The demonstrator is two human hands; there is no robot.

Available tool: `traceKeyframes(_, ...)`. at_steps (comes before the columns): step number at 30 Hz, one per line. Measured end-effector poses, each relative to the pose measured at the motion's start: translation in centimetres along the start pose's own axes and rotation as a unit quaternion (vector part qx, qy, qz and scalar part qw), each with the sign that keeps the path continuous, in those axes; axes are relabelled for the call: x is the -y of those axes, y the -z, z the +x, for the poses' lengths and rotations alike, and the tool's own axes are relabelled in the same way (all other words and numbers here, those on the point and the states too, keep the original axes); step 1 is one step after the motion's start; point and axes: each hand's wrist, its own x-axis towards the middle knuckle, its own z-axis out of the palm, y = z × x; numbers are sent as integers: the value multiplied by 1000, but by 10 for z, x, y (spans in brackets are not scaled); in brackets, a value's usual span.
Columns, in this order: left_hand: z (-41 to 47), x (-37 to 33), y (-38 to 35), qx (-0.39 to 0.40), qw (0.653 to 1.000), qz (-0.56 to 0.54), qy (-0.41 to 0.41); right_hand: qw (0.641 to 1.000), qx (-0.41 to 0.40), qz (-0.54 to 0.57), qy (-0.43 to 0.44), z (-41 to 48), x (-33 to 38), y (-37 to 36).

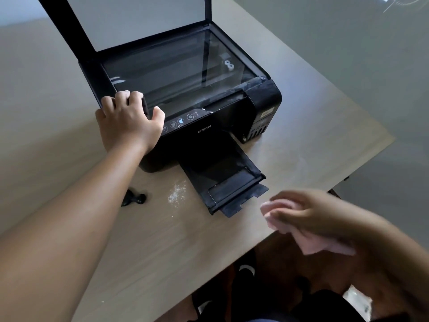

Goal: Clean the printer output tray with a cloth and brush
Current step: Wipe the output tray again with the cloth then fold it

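The left hand (130, 119) is set on the front-left corner of the printer (232, 108), with its fingers curled over the edge of the scanner bed and its thumb spread toward the control panel. The right hand (308, 214), blurred, is closed around a bunched pink cloth (325, 245) and is held just beside the outer end of the output tray (222, 180), apart from it. The tray is extended from the printer's front, low over the desk (139, 252). Its long axis runs from the printer body outward toward the near-right desk edge, and its extension flap points the same way. The tray is judged to be thin, light plastic, supported at 1 end only, so flexing under pressure is to be expected. Light strokes along the long axis are advised, with the printer braced at its corner as shown. The cloth is judged soft and limp and is best held bunched in the fingers. The scanner lid (139, 19) is raised upright. White powder (177, 194) lies on the desk just left of the tray. A small black object (133, 198) lies farther left; whether it is the brush cannot be told.
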Motion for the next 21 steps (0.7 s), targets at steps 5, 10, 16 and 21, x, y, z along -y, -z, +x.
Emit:
traceKeyframes(5, -1, -1, 1, -1, 1000, 1, -1, 964, -261, 13, 57, 75, 26, 13)
traceKeyframes(10, 0, 0, 0, -9, 1000, 3, 1, 964, -237, -63, 99, 170, 62, -41)
traceKeyframes(16, 3, 0, -1, -12, 1000, 9, 6, 959, -223, -127, 124, 166, 38, -35)
traceKeyframes(21, 5, 2, -1, -9, 1000, 7, 11, 947, -147, -248, 138, 125, 24, -34)
